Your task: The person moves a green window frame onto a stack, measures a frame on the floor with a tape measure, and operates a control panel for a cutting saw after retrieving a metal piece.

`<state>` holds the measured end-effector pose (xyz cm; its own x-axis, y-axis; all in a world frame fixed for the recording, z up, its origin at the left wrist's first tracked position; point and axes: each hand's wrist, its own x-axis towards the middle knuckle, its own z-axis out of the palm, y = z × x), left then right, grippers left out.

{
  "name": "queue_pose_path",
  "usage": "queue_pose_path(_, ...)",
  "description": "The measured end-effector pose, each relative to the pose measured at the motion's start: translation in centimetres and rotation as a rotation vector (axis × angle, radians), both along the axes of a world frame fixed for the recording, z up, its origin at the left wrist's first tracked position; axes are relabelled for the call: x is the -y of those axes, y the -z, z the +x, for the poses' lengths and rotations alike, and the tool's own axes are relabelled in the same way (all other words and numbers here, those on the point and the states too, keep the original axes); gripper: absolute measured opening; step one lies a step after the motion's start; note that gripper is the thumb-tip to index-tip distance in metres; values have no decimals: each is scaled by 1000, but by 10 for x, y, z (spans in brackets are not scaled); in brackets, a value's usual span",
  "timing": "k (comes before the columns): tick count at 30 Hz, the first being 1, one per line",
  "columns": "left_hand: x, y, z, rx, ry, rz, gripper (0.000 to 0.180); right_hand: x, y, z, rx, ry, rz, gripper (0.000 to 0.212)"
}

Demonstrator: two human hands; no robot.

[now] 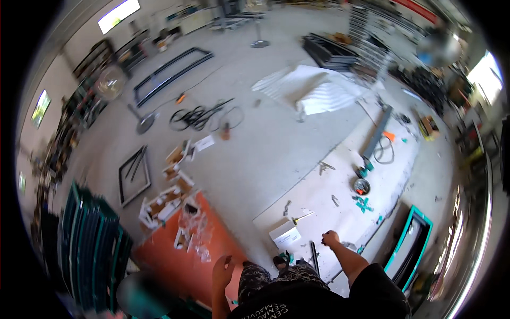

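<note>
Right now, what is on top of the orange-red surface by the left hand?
Crumpled clear plastic and a small carton lie on the orange-red surface, with more cartons at its far edge. What the plastic covers cannot be made out.

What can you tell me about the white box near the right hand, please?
The white box looks like cardboard, straight-edged, with dark print on its near side. It rests aslant on the pale surface, left of and apart from the right hand. A yellow item lies beside its far right corner; contact is unclear.
</note>
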<state>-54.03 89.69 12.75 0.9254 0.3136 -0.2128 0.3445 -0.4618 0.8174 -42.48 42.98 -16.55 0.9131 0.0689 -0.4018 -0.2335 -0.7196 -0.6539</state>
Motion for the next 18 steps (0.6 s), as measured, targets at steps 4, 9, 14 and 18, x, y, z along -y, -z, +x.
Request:
queue_pose_path(4,-40,90,19,-525,-113,-186,27,-10,62,-96,-300,123,60,26)
queue_pose_path(9,-95,102,-37,-785,-227,-281,26,-71,-18,-84,-283,-428,-235,25)
queue_pose_path(14,-130,148,51,-859,-1,-32,27,-28,29,-36,-183,53,-63,13)
queue_pose_path(18,-189,225,179,-182,677,691,27,-8,118,49,-13,336,263,19)
